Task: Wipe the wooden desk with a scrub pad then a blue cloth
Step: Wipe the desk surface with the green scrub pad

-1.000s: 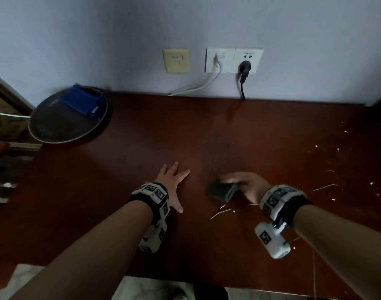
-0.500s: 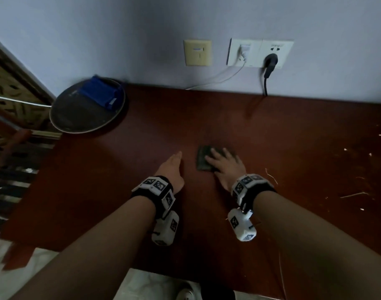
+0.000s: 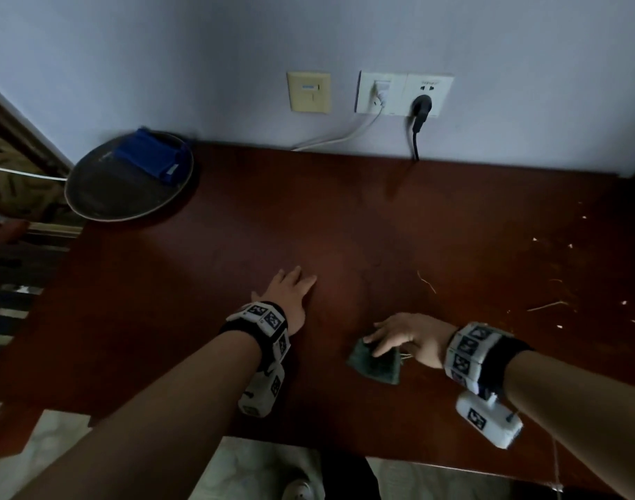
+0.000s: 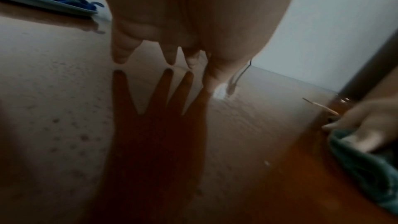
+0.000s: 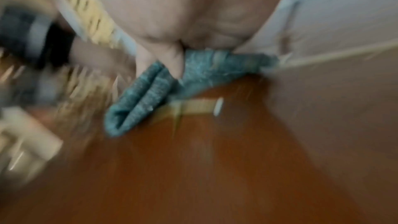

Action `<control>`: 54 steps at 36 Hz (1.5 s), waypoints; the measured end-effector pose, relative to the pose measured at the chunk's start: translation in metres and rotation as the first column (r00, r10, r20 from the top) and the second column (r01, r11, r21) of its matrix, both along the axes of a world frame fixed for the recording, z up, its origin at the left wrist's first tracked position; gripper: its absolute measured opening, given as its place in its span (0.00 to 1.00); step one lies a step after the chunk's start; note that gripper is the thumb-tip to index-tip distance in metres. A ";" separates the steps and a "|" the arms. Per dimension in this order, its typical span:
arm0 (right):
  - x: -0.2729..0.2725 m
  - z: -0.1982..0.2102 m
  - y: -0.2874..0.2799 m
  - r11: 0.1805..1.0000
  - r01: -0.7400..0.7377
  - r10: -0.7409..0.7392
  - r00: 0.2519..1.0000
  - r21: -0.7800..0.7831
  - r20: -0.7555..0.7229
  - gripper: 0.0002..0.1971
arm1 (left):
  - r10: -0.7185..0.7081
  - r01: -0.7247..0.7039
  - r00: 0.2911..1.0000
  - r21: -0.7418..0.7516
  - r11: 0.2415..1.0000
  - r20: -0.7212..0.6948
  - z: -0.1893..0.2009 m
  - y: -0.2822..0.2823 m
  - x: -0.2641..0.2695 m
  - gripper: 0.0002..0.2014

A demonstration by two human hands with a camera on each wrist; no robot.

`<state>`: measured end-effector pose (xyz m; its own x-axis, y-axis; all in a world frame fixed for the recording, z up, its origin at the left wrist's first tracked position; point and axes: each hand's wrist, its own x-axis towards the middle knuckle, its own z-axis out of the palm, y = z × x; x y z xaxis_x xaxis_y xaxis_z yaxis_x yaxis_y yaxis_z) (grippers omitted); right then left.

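The dark green scrub pad (image 3: 375,366) lies on the red-brown wooden desk (image 3: 345,229), near its front edge. My right hand (image 3: 406,337) presses down on it with fairly straight fingers; the right wrist view, blurred, shows the folded pad (image 5: 146,94) under my fingertips (image 5: 176,64). To the left, my left hand (image 3: 290,294) rests flat on the bare wood with fingers spread (image 4: 172,54) and holds nothing. The pad (image 4: 366,168) shows at the right edge of that view. The blue cloth (image 3: 148,157) lies folded on a round plate (image 3: 103,200) at the desk's far left corner.
Straw bits (image 3: 545,306) and pale crumbs are scattered over the right part of the desk, and one strand (image 3: 426,281) lies near the middle. A black cable (image 3: 415,138) and a white one drop from wall sockets behind the desk. The front edge is close below my wrists.
My right hand has dragged the scrub pad from the desk's middle back toward the front edge and to the right. The left hand has stayed flat in about the same spot.
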<state>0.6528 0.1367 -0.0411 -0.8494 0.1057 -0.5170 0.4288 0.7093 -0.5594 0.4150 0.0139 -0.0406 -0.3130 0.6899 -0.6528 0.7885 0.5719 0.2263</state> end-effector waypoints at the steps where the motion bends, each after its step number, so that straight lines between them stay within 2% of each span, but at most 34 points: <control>1: 0.004 0.005 0.006 0.991 0.131 -0.130 0.991 -0.034 0.025 0.32 | -0.012 0.012 1.000 -0.013 1.000 0.006 -0.001 -0.001 0.003 0.33; 3: 0.008 0.020 0.017 0.926 0.371 -0.369 0.929 -0.075 0.038 0.30 | -0.015 0.015 1.000 -0.029 0.999 0.009 -0.003 -0.001 0.010 0.33; 5: 0.008 0.030 0.035 0.808 0.564 -0.575 0.818 -0.168 -0.019 0.24 | 0.010 -0.010 1.000 -0.027 1.000 0.003 -0.006 -0.001 0.015 0.34; 6: 0.007 0.033 0.045 0.713 0.649 -0.685 0.725 -0.267 -0.067 0.22 | 0.020 -0.020 1.000 -0.025 1.000 0.001 -0.007 -0.001 0.016 0.36; 8: 0.008 0.033 0.065 0.422 0.759 -0.893 0.443 -0.495 -0.081 0.20 | 0.029 -0.029 1.000 -0.023 0.999 -0.001 -0.008 0.000 0.019 0.39; 9: 0.010 0.028 0.075 0.321 0.791 -0.940 0.334 -0.521 -0.072 0.20 | 0.031 -0.031 1.000 -0.022 0.999 0.000 -0.009 0.001 0.019 0.40; 10: 0.012 0.022 0.084 0.273 0.828 -0.960 0.265 -0.490 -0.086 0.22 | 0.030 -0.030 1.000 -0.019 0.999 0.002 -0.010 0.002 0.019 0.41; 11: 0.014 0.015 0.091 0.262 0.870 -0.965 0.228 -0.417 -0.131 0.25 | 0.030 -0.029 1.000 -0.015 0.999 0.005 -0.011 0.003 0.018 0.42; 13: 0.021 0.002 0.101 0.249 0.941 -0.953 0.196 -0.230 -0.229 0.28 | 0.028 -0.028 1.000 -0.011 1.000 0.008 -0.013 0.005 0.016 0.42; 15: 0.023 -0.009 0.104 0.246 0.965 -0.951 0.222 -0.087 -0.215 0.30 | 0.026 -0.026 1.000 -0.007 1.000 0.006 -0.015 0.005 0.015 0.42; 16: 0.021 -0.015 0.102 0.279 0.960 -0.946 0.270 -0.023 -0.181 0.31 | 0.026 -0.026 1.000 -0.006 1.000 0.007 -0.016 0.005 0.014 0.43; 19: 0.009 -0.031 0.091 0.480 0.848 -0.855 0.509 0.226 -0.095 0.33 | 0.028 -0.028 0.999 0.012 1.000 0.028 -0.021 0.006 0.012 0.44; 21: -0.003 -0.035 0.078 0.584 0.739 -0.769 0.637 0.334 -0.064 0.32 | 0.032 -0.033 0.999 0.016 0.999 0.042 -0.024 0.008 0.010 0.45; 27: -0.013 -0.034 0.027 0.802 0.493 -0.493 0.865 0.339 -0.092 0.29 | 0.035 -0.035 0.998 0.003 0.999 0.051 -0.023 0.013 0.009 0.46; 33: 0.011 -0.028 -0.017 0.927 0.278 -0.245 0.957 0.251 -0.156 0.30 | -0.012 0.013 0.998 -0.012 1.000 0.063 -0.018 0.008 0.018 0.49; 37: 0.025 -0.018 -0.031 0.965 0.229 -0.199 0.957 0.129 -0.212 0.26 | -0.083 0.086 0.995 -0.046 0.995 0.055 -0.015 -0.007 0.027 0.54; 39: 0.030 -0.013 -0.029 0.954 0.294 -0.276 0.940 0.065 -0.199 0.25 | -0.109 0.112 0.993 -0.065 0.992 0.048 -0.011 -0.012 0.030 0.54; 40: 0.033 -0.009 -0.027 0.925 0.378 -0.368 0.912 0.026 -0.180 0.24 | -0.116 0.119 0.992 -0.067 0.991 0.049 -0.010 -0.013 0.031 0.54; 43: 0.042 0.008 -0.014 0.736 0.670 -0.676 0.725 -0.093 -0.130 0.27 | -0.115 0.118 0.992 -0.064 0.991 0.052 -0.006 -0.017 0.034 0.53; 45: 0.050 0.014 0.000 0.587 0.798 -0.805 0.557 -0.137 -0.203 0.27 | -0.106 0.108 0.993 -0.060 0.992 0.046 -0.005 -0.019 0.036 0.51; 48: 0.068 0.015 0.019 0.384 0.920 -0.867 0.330 -0.079 -0.373 0.27 | -0.102 0.104 0.994 -0.057 0.993 0.038 -0.005 -0.021 0.038 0.50; 50: 0.079 0.007 0.024 0.263 0.964 -0.895 0.225 -0.048 -0.385 0.26 | -0.096 0.098 0.995 -0.056 0.994 0.035 -0.006 -0.021 0.038 0.51; 51: 0.083 0.001 0.023 0.236 0.971 -0.911 0.211 -0.027 -0.355 0.26 | -0.095 0.097 0.995 -0.054 0.994 0.035 -0.006 -0.021 0.038 0.51; 52: 0.085 -0.006 0.020 0.239 0.971 -0.923 0.233 0.019 -0.305 0.26 | -0.095 0.097 0.995 -0.053 0.994 0.035 -0.006 -0.021 0.038 0.50; 54: 0.082 -0.022 0.009 0.325 0.931 -0.909 0.355 0.164 -0.217 0.28 | -0.098 0.099 0.995 -0.051 0.994 0.030 -0.005 -0.022 0.039 0.50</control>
<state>0.7351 0.1460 -0.0627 -0.1623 0.9413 -0.2961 0.8573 -0.0141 -0.5146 0.4539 -0.0081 -0.0458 -0.2267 0.6813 -0.6960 0.8354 0.5034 0.2207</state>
